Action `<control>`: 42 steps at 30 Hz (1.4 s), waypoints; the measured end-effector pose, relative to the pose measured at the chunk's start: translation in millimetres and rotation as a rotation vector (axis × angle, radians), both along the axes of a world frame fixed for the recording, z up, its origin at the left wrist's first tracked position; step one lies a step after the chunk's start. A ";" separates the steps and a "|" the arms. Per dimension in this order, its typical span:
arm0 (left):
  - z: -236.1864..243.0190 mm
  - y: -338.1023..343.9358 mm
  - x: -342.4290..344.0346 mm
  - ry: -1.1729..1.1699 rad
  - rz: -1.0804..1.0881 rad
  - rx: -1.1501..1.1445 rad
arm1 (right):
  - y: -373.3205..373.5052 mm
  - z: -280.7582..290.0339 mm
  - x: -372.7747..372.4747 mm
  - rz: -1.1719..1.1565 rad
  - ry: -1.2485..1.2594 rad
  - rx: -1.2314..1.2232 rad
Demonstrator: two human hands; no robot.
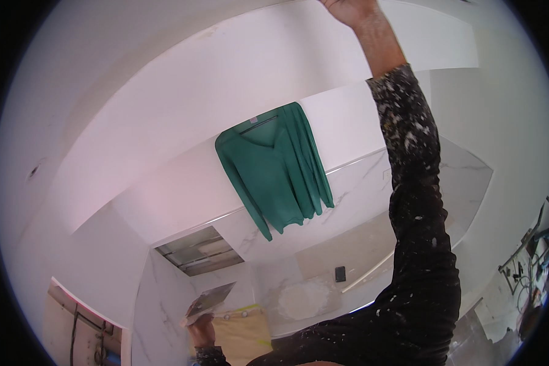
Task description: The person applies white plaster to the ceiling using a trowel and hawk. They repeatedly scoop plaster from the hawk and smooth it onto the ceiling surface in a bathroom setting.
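My right arm stretches up across the view in a dark sleeve spattered with white. At the upper edge my right hand (pixel 350 10) is raised close to the white ceiling band (pixel 250 55); its fingers are cut off by the frame, so what they hold, if anything, is hidden. Low on the left, my left hand (pixel 202 330) is closed around a flat grey plastering blade (pixel 211 301), which is tilted upward and smeared pale near the hand. Beyond the hands, a green V-neck sweater (pixel 273 168) hangs against the white wall.
Below the sweater is marble-patterned wall panelling (pixel 360 177), with a window-like opening (pixel 202 251) at its left. A yellowish cloth or bag (pixel 243 335) with metal rings lies behind my left hand. A small dark box (pixel 340 274) sits farther back. Cluttered gear (pixel 524 268) stands at the far right.
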State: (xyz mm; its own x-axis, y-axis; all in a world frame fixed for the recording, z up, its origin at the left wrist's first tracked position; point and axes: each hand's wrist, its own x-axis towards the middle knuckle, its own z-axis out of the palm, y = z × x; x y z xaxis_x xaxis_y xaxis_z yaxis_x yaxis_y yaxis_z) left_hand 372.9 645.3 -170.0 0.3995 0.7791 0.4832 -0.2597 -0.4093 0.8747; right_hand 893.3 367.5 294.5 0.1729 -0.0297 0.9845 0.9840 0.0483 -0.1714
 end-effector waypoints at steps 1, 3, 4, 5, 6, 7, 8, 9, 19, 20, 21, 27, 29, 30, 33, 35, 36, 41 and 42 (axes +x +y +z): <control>-1.0 -0.1 2.8 -0.133 -0.091 -0.142 | -6.7 -0.3 -4.4 0.493 -0.054 0.024; -2.2 5.1 5.8 -0.077 -0.083 -0.160 | -20.3 0.6 -12.5 1.477 -0.157 0.075; -4.7 8.7 7.5 -0.130 -0.125 -0.176 | -27.9 -7.2 -14.0 1.497 -0.124 0.126; -7.3 13.6 8.5 0.041 -0.049 -0.077 | -36.7 -20.0 -14.9 1.517 -0.093 0.177; -11.1 18.3 10.0 0.145 -0.002 0.019 | -43.6 -28.3 -15.5 1.536 -0.064 0.230; -15.7 21.8 11.0 0.137 0.000 0.006 | -45.9 -34.8 -14.6 1.465 -0.129 0.228; -20.0 24.3 11.9 0.130 0.002 -0.007 | -44.3 -45.8 -12.1 1.395 -0.195 0.224; -25.5 23.9 13.2 0.014 -0.042 -0.131 | -41.6 -55.7 -7.4 1.324 -0.258 0.221; -10.9 5.0 10.8 -0.170 -0.187 -0.221 | -8.1 -49.7 82.0 1.162 0.348 0.451; -18.5 5.7 6.7 -0.105 -0.116 -0.193 | -7.4 -47.6 85.1 1.106 0.311 0.420; -26.9 9.4 1.9 -0.080 -0.086 -0.186 | -5.8 -44.0 88.0 1.041 0.294 0.428; -82.9 54.0 -31.9 0.328 0.115 0.328 | -1.9 -24.6 92.8 1.235 0.307 0.432; -85.5 53.2 -32.3 0.351 0.100 0.363 | -1.5 -25.0 96.6 0.274 0.172 0.176; -81.9 49.9 -29.8 0.380 0.091 0.392 | -0.6 -26.5 98.6 -0.204 0.096 0.044; -66.3 24.4 -9.8 -0.033 -0.052 -0.032 | 0.6 -25.7 97.8 -0.268 0.102 0.104; -50.4 17.6 3.5 -0.238 -0.124 -0.268 | -5.6 -18.5 91.0 -0.095 0.121 0.043; -46.0 16.4 5.5 -0.232 -0.133 -0.270 | -12.3 -11.6 85.4 -0.008 0.127 0.015; -56.6 41.8 -8.0 0.407 0.108 0.420 | -78.5 3.6 47.0 1.479 0.208 0.297; -62.5 47.1 -9.8 0.415 0.128 0.441 | -92.7 -3.3 39.8 1.477 0.204 0.292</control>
State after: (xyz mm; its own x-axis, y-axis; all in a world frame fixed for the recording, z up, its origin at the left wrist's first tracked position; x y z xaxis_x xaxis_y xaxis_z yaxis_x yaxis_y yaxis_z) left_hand 363.1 692.4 -232.5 0.5398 0.5952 0.5953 0.1406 -0.7610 0.6334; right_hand 933.1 274.8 291.2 0.3499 0.1028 0.9311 -0.0138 0.9944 -0.1046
